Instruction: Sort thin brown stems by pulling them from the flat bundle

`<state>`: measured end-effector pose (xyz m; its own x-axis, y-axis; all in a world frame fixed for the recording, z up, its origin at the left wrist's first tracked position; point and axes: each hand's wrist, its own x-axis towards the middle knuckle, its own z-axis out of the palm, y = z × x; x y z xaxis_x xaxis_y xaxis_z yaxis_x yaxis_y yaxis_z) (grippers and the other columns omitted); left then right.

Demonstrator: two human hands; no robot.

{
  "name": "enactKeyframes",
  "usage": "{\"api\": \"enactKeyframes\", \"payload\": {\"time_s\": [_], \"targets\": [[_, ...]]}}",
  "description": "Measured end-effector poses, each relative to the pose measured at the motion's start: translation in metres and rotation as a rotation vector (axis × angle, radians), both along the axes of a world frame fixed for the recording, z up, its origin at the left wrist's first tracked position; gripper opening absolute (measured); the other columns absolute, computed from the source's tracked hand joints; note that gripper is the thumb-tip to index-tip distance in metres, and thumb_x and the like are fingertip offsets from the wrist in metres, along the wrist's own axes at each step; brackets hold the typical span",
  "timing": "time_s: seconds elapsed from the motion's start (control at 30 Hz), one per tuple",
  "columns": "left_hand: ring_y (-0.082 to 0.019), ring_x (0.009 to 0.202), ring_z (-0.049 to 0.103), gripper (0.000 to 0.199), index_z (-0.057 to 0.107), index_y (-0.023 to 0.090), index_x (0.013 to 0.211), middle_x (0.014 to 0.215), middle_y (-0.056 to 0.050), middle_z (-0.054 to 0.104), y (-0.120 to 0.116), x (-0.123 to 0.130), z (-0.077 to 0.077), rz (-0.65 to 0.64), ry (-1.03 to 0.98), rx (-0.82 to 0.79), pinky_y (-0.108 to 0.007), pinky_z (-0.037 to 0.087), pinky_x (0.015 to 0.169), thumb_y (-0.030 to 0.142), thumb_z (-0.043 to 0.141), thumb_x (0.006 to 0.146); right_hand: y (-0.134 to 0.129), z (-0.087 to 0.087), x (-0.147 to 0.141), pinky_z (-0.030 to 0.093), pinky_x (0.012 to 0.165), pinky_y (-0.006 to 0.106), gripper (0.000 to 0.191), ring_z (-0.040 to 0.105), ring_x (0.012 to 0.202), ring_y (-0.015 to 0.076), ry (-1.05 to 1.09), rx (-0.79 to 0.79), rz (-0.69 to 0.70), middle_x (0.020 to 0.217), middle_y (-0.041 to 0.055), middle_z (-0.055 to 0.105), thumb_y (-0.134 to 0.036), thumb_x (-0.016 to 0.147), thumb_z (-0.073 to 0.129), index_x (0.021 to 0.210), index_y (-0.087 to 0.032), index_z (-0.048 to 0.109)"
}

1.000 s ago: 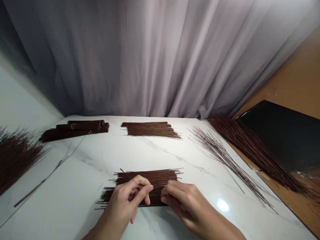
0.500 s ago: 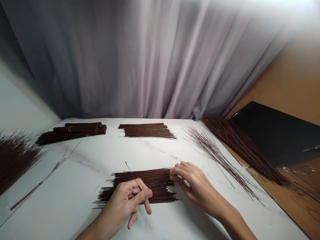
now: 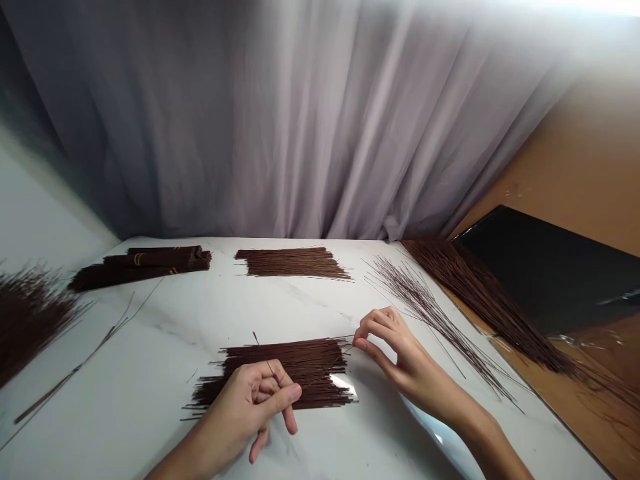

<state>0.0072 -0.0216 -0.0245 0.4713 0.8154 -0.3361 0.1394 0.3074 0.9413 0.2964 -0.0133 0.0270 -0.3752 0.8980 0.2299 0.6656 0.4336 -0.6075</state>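
A wide pile of dark brown thin sticks lies on the white table in front of me. Over its left part, my left hand pinches a single thin stick between thumb and fingers, its tip pointing up and away. At the pile's right end is my right hand, thumb and fingertips pinched together at the ends of the sticks; what they hold is too fine to make out. Behind the pile lies a second flat group of brown sticks.
Tied dark bundles lie at the back left, a bushy bundle at the left edge. Loose strands lie near it. On the right are spread strands, a long thick bundle and a black sheet.
My right hand has moved slightly right, to the pile's right end. My left hand stays nearly in place, and the stick in it shows less of its length.
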Motion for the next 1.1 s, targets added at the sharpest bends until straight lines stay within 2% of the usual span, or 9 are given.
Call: {"api": "enactKeyframes", "payload": {"time_s": [0.13,0.27,0.33,0.43,0.53,0.63,0.77,0.9,1.1], "targets": [[-0.002,0.024,0.038,0.040,0.054,0.018,0.078,0.068,-0.006,0.079,0.001,0.002,-0.004,-0.001,-0.008,0.008,-0.014,0.027,0.027,0.055,0.068,0.088,0.001,-0.003,0.002,0.048,0.091,0.041,0.013,0.053,0.104,0.0233,0.006,0.037,-0.043,0.103,0.0042,0.060,-0.031,0.106,0.046,0.103,-0.027,0.058],[-0.002,0.025,0.037,0.040,0.055,0.018,0.077,0.067,-0.005,0.078,0.001,0.005,-0.002,0.009,-0.023,0.004,-0.014,0.029,0.028,0.054,0.069,0.087,-0.004,-0.007,-0.017,0.049,0.086,0.039,0.019,0.053,0.101,0.0235,0.019,0.430,-0.113,0.106,0.0074,0.059,-0.014,0.102,0.049,0.115,-0.025,0.059],[-0.003,0.027,0.039,0.039,0.056,0.018,0.077,0.066,-0.004,0.077,-0.001,0.009,0.000,-0.008,-0.006,-0.016,-0.015,0.030,0.028,0.053,0.070,0.086,-0.010,-0.006,-0.038,0.050,0.081,0.036,0.033,0.053,0.097,0.0222,-0.029,0.591,-0.016,0.105,0.0086,0.059,-0.006,0.100,0.045,0.124,-0.023,0.059],[-0.007,0.035,0.051,0.034,0.063,0.016,0.087,0.067,-0.003,0.076,-0.004,0.015,0.005,-0.052,0.012,-0.009,-0.015,0.036,0.031,0.049,0.073,0.085,-0.018,-0.002,-0.070,0.051,0.083,0.036,0.046,0.053,0.099,0.0224,-0.243,0.686,0.174,0.117,0.0095,0.061,-0.007,0.102,0.042,0.141,-0.027,0.053],[-0.007,0.037,0.054,0.032,0.064,0.016,0.090,0.071,-0.004,0.076,-0.006,0.017,0.008,-0.068,0.006,0.014,-0.014,0.035,0.031,0.046,0.074,0.085,-0.017,-0.004,-0.080,0.050,0.090,0.039,0.040,0.053,0.102,0.0238,-0.413,0.796,0.168,0.123,0.0099,0.063,-0.012,0.102,0.044,0.138,-0.023,0.057],[-0.003,0.027,0.042,0.036,0.057,0.017,0.078,0.066,-0.003,0.076,-0.005,0.014,0.006,-0.068,0.012,-0.017,-0.014,0.027,0.027,0.049,0.070,0.087,-0.013,-0.010,-0.067,0.049,0.090,0.039,0.031,0.054,0.099,0.0235,-0.448,0.798,0.067,0.116,0.0114,0.066,-0.010,0.100,0.046,0.122,-0.020,0.066],[-0.002,0.025,0.037,0.037,0.056,0.018,0.078,0.066,-0.002,0.077,-0.001,0.008,0.000,-0.066,0.001,-0.019,-0.014,0.027,0.028,0.052,0.067,0.089,-0.009,-0.018,-0.050,0.050,0.082,0.037,0.037,0.051,0.092,0.0223,-0.367,0.709,-0.020,0.109,0.0110,0.064,-0.001,0.095,0.043,0.115,-0.021,0.067],[-0.002,0.025,0.037,0.036,0.056,0.018,0.078,0.067,-0.002,0.076,0.001,0.005,0.000,-0.052,0.009,-0.011,-0.015,0.027,0.027,0.051,0.067,0.089,-0.006,-0.023,-0.050,0.049,0.079,0.035,0.040,0.050,0.093,0.0226,-0.295,0.682,-0.016,0.110,0.0102,0.061,0.005,0.089,0.042,0.109,-0.020,0.066],[-0.001,0.028,0.041,0.032,0.056,0.017,0.079,0.069,-0.002,0.076,0.003,0.003,0.014,-0.019,0.038,0.060,-0.014,0.025,0.032,0.045,0.062,0.094,-0.004,-0.028,-0.049,0.047,0.078,0.036,0.042,0.048,0.095,0.0239,-0.313,0.651,0.008,0.112,0.0105,0.058,0.009,0.078,0.044,0.100,-0.019,0.066]]}}
